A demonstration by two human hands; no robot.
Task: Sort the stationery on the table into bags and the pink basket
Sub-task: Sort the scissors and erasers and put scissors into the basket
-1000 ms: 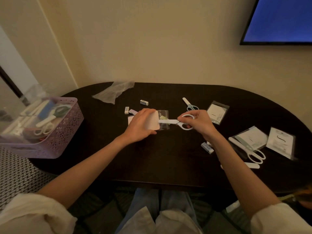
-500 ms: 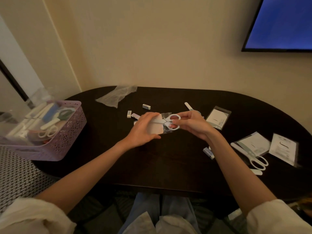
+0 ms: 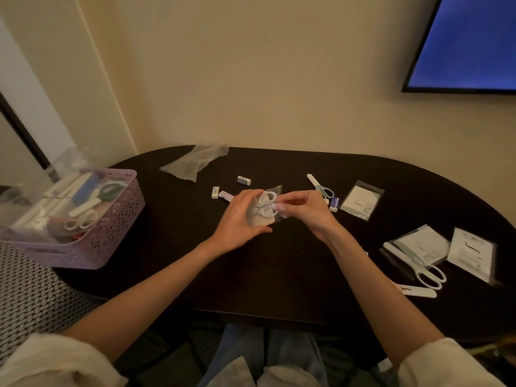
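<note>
Both hands have their grip on the same thing. My left hand [image 3: 237, 219] curls around a small clear bag [image 3: 275, 191] with a white card inside, and it holds the bag just above the bench [image 3: 279, 269], near the middle. My right hand [image 3: 301, 209] pinches the white scissors [image 3: 267, 203] at the mouth of this bag; only the two handle rings show.

I judge that the step in hand is to put these scissors into the bag. The next move calls for pushing the handles fully in, while the left hand keeps the mouth open, and then closing the bag.

Now the count. On the bench I see two more pairs of scissors: a blue-handled pair [image 3: 321, 188] behind the right hand, and a white pair [image 3: 421, 268] at the right side. A white cap [image 3: 417, 291] lies near the second pair. I count four erasers: three [image 3: 243, 180] behind the left hand and one [image 3: 334, 203] beside the blue pair. Three flat bags with cards [image 3: 361, 201] lie at the right, and one empty bag [image 3: 195, 163] at the far edge. One pink basket [image 3: 92, 241] stands at the left, partly filled.
</note>
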